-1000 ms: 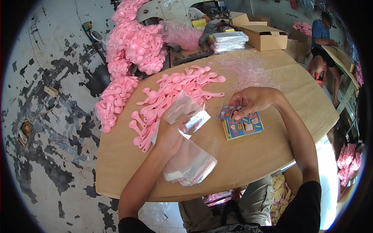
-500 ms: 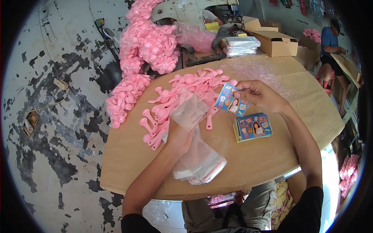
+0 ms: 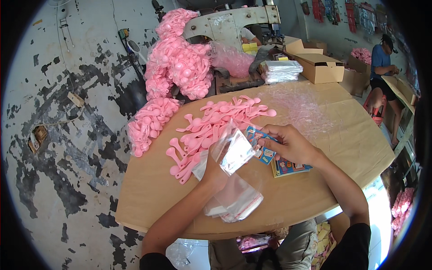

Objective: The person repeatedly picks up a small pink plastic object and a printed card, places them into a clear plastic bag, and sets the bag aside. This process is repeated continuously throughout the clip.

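Clear plastic bag (image 3: 237, 155), held in the left hand (image 3: 217, 174), sits mid-frame; just right of it, fingers (image 3: 273, 145) of the right hand (image 3: 292, 145) pinch a tilted blue card (image 3: 266, 156).

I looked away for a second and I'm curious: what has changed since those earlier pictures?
The right hand has lifted a card off the stack of cards and carried it left to the clear bag in the left hand; whether its edge is inside is hard to tell. The left hand still holds the bag, and the pink spoons lie piled on the table as before.
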A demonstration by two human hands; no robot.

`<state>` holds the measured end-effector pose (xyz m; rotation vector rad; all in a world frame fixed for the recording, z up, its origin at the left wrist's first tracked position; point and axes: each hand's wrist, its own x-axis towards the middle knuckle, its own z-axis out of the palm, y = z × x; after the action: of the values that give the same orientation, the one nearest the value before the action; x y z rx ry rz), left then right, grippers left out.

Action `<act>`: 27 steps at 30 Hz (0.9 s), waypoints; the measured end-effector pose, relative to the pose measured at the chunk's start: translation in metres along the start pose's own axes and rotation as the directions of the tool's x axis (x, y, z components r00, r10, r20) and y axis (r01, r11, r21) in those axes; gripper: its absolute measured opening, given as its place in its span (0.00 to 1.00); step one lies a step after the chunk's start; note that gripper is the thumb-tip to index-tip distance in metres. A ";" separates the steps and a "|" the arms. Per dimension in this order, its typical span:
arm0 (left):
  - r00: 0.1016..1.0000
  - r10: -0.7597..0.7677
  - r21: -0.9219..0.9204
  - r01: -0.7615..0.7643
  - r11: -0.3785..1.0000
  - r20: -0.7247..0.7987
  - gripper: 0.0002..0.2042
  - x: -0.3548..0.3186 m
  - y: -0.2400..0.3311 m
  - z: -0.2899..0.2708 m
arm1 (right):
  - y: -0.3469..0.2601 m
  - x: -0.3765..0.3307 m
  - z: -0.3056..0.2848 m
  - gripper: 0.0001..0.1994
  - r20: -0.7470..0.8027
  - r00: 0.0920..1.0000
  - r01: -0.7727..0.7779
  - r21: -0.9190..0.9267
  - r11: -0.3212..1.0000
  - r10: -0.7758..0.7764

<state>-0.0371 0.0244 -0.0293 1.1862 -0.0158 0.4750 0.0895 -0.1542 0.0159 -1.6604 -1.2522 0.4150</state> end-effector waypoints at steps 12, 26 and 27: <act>0.997 -0.049 0.063 0.045 0.997 0.067 0.12 0.012 0.000 0.002 | 0.019 -0.002 0.016 0.10 -0.076 0.997 0.001 0.138 0.990 0.010; 0.967 0.001 -0.034 0.008 0.999 0.253 0.23 0.007 0.025 0.017 | 0.010 -0.001 0.037 0.11 -0.044 0.998 0.061 0.394 0.917 -0.047; 0.954 -0.021 0.057 0.004 0.998 0.299 0.23 0.005 0.023 0.018 | 0.012 -0.002 0.037 0.11 -0.002 0.999 0.042 0.335 0.941 -0.044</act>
<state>-0.0373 0.0170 -0.0005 1.3037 -0.2583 0.2817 0.0679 -0.1380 -0.0115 -1.3409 -1.1480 0.5725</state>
